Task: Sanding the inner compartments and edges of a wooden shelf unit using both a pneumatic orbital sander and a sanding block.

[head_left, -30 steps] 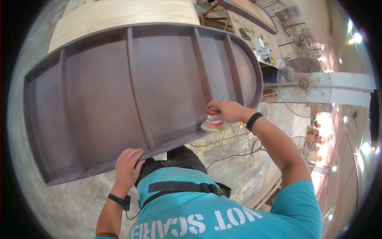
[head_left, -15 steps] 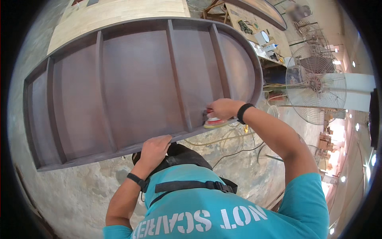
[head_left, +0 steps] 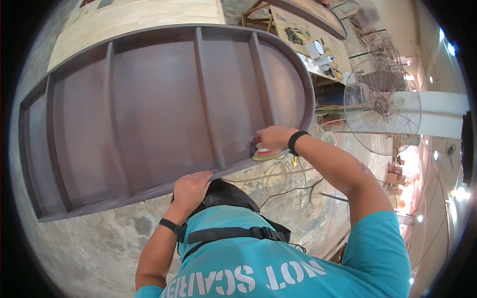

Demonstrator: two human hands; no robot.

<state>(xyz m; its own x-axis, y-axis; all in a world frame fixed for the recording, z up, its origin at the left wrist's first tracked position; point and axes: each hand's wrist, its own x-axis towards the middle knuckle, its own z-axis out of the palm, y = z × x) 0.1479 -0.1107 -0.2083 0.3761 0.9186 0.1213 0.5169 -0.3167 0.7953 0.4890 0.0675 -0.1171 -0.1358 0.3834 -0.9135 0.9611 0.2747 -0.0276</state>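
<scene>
A dark brown shelf unit [head_left: 159, 119] with a rounded right end and several crosswise dividers lies open side up before me. My right hand [head_left: 273, 137] grips a round sander [head_left: 266, 155] with a red body and a yellowish pad. The sander is at the unit's near edge, between the two rightmost dividers. Farther left along that edge, my left hand [head_left: 191, 191] is bent over the rim, its fingers together on top. My thumb there is hidden.
A large wire-cage fan [head_left: 381, 105] stands at the right. Behind the unit are a pale wooden board [head_left: 134, 17] and a workbench [head_left: 285, 22] holding a white tub [head_left: 314, 48] and tools. A yellowish hose [head_left: 268, 174] runs below the near edge.
The sander has slid a little to the right along the near edge. The whole scene has shifted slightly left in the picture. My left hand stays on the rim.
</scene>
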